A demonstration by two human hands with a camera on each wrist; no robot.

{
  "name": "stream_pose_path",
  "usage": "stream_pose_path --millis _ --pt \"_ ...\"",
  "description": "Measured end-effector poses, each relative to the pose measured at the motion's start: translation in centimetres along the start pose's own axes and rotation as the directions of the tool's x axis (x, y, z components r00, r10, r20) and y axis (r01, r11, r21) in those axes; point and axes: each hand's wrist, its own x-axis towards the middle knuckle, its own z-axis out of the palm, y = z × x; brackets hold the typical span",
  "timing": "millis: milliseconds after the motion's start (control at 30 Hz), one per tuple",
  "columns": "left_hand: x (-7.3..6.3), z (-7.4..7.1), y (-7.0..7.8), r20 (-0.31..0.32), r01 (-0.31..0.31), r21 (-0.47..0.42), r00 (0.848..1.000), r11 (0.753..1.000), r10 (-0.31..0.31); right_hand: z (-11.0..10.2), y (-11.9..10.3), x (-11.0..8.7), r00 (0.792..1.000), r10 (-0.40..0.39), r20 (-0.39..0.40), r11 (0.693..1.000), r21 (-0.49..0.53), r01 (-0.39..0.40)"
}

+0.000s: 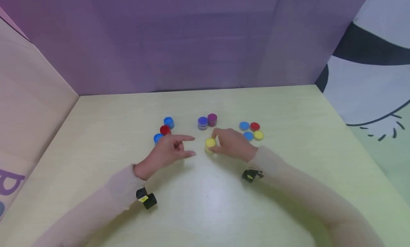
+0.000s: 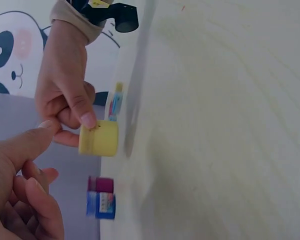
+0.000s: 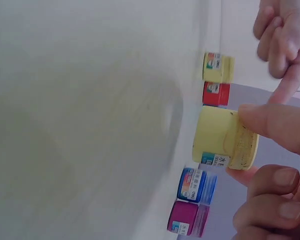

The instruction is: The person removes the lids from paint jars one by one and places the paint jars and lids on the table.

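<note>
A small yellow paint jar (image 3: 215,132) with a label on its side is pinched between the thumb and a finger of my right hand (image 1: 233,143). The fingers grip it around the lid, which shows dark specks in the right wrist view. My left hand (image 1: 166,152) is just left of the jar, thumb and index finger spread apart, with nothing between them. Close behind the left hand are a red jar (image 1: 165,130) and a blue jar (image 1: 168,122). Another blue jar (image 1: 158,138) is partly covered by that hand.
Behind the yellow jar, a violet-blue jar (image 1: 203,122) and a purple jar (image 1: 212,120) stand side by side. Beyond my right hand lie round blue (image 1: 244,125), red (image 1: 255,126) and yellow (image 1: 258,135) pieces. A purple wall panel (image 1: 205,47) borders the table's (image 1: 205,204) far edge.
</note>
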Motion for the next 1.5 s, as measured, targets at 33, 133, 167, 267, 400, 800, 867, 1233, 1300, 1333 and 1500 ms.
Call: stream_pose_path --millis 33,133,167,267,400,800,867,1233,1300,1333,1500 --pt "0.1 0.3 0.1 0.013 0.005 -0.001 1.0 1.0 -0.005 0.0 -0.1 -0.3 1.0 -0.002 0.008 1.0 -0.001 0.002" --pt "0.5 1.3 0.0 0.05 0.03 0.004 0.998 1.0 -0.03 0.2 -0.3 -1.0 1.0 -0.021 0.019 1.0 0.001 0.021" --pt "0.6 1.6 0.0 0.061 0.041 0.007 0.997 0.999 -0.041 0.3 -0.3 -1.2 0.999 -0.036 0.018 0.999 0.001 0.036" --pt "0.9 2.3 -0.1 0.093 0.055 0.011 0.994 0.998 -0.056 0.5 -0.2 -1.6 0.996 -0.086 0.009 0.996 0.003 0.086" --pt "1.2 3.2 -0.3 0.139 0.041 0.01 0.989 0.999 -0.042 0.6 0.0 -2.2 0.99 -0.141 0.009 0.99 0.008 0.141" --pt "1.9 4.8 -0.5 0.212 -0.063 -0.034 0.975 0.997 0.068 0.6 0.3 -2.9 0.98 -0.188 0.059 0.982 -0.001 0.188" --pt "2.0 5.0 -0.5 0.215 -0.075 -0.035 0.973 0.997 0.08 0.6 0.4 -2.9 0.978 -0.198 0.064 0.98 0.0 0.198" --pt "2.1 5.4 -0.3 0.243 -0.049 -0.055 0.968 0.997 0.061 0.8 1.2 -3.0 0.962 -0.266 0.062 0.964 0.04 0.264" --pt "2.2 5.4 -0.3 0.248 -0.043 -0.062 0.967 0.997 0.057 0.8 1.3 -3.0 0.96 -0.275 0.061 0.961 0.046 0.273" --pt "2.2 5.5 -0.2 0.248 -0.042 -0.064 0.967 0.997 0.057 0.8 1.3 -3.1 0.958 -0.28 0.06 0.96 0.05 0.277" --pt "2.3 5.6 0.0 0.245 -0.034 -0.072 0.968 0.997 0.051 0.8 1.4 -3.2 0.956 -0.288 0.057 0.957 0.05 0.285"
